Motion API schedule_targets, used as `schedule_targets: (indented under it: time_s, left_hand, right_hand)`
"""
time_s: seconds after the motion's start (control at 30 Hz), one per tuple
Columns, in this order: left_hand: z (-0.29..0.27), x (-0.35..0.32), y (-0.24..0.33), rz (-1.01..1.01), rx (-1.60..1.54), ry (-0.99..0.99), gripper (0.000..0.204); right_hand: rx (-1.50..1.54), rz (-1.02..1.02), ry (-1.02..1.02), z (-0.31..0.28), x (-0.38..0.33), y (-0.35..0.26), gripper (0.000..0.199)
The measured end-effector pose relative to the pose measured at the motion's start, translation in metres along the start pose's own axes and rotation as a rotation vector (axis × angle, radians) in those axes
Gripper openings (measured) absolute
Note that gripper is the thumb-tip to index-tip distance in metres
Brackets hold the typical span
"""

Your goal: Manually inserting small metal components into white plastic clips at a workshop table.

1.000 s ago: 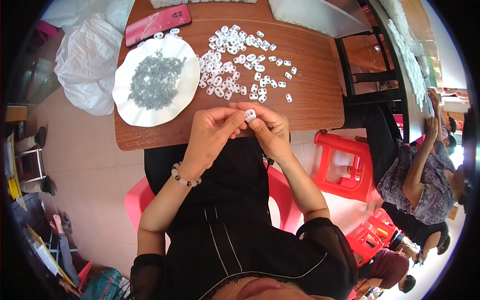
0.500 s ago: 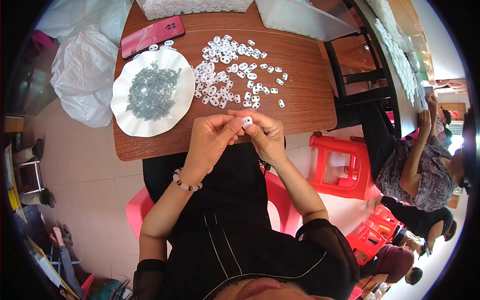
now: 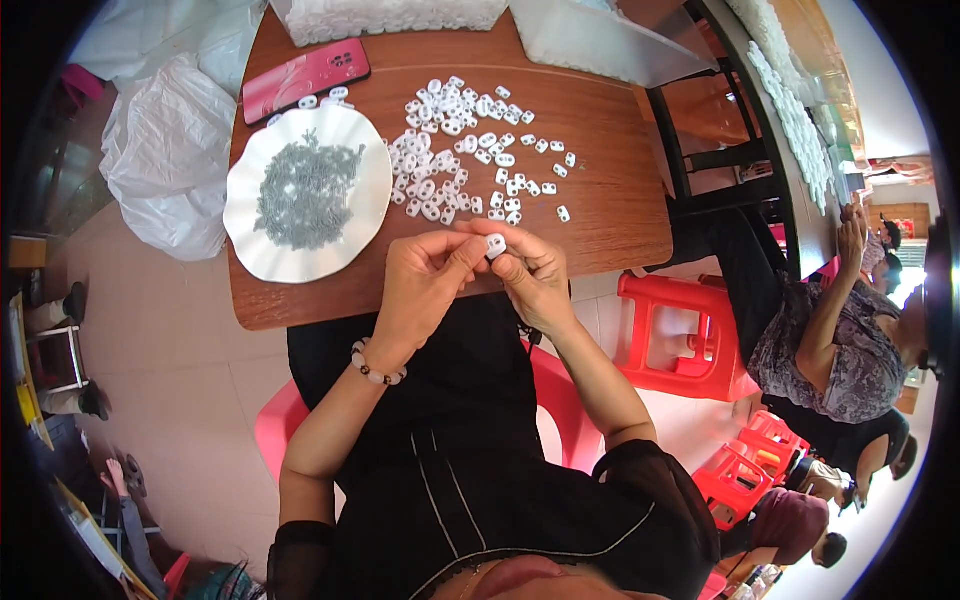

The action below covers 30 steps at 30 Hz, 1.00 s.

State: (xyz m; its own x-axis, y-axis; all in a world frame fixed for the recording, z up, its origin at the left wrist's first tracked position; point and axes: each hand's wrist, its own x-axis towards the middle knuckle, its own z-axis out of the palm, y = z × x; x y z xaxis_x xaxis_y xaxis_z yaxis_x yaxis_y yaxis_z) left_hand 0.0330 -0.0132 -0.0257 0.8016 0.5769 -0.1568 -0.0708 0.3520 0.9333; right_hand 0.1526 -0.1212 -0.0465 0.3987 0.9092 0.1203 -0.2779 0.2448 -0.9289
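My left hand (image 3: 425,285) and my right hand (image 3: 535,275) meet at the near edge of a brown wooden table (image 3: 610,215). Together their fingertips pinch one small white plastic piece (image 3: 496,245). Just beyond my hands lies a loose scatter of several matching white plastic pieces (image 3: 462,150). To the left of them stands a white scalloped plate (image 3: 370,195) heaped with small grey metal parts (image 3: 300,188). A bead bracelet sits on my left wrist.
A pink phone (image 3: 305,78) lies at the table's far left. White plastic bags (image 3: 165,150) sit on the floor to the left. Red plastic stools (image 3: 675,335) stand to the right, where another seated person (image 3: 830,340) works at a second table.
My hands stay together on the white piece, with only small finger movements. The view has shifted a little, so the table sits slightly higher in the picture.
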Motion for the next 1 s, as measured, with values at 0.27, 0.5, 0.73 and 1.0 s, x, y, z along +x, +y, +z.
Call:
schedule_targets:
  time_s: [0.27,0.5,0.73,1.0]
  left_hand:
    - [-0.008,-0.004,-0.009,0.061,-0.016,0.037,0.03]
    - [-0.015,0.003,-0.017,0.063,-0.192,0.02,0.035]
    - [-0.006,-0.002,-0.017,0.178,0.051,0.016,0.034]
    - [-0.011,-0.003,-0.019,0.155,0.033,0.003,0.033]
  right_hand:
    - [-0.052,0.013,0.078,0.011,0.002,-0.012,0.031]
    - [-0.493,-0.153,0.298,-0.011,0.065,-0.106,0.029]
    - [-1.192,-0.285,0.623,-0.106,0.203,-0.171,0.046]
    - [-1.291,-0.479,0.715,-0.108,0.196,-0.153,0.031]
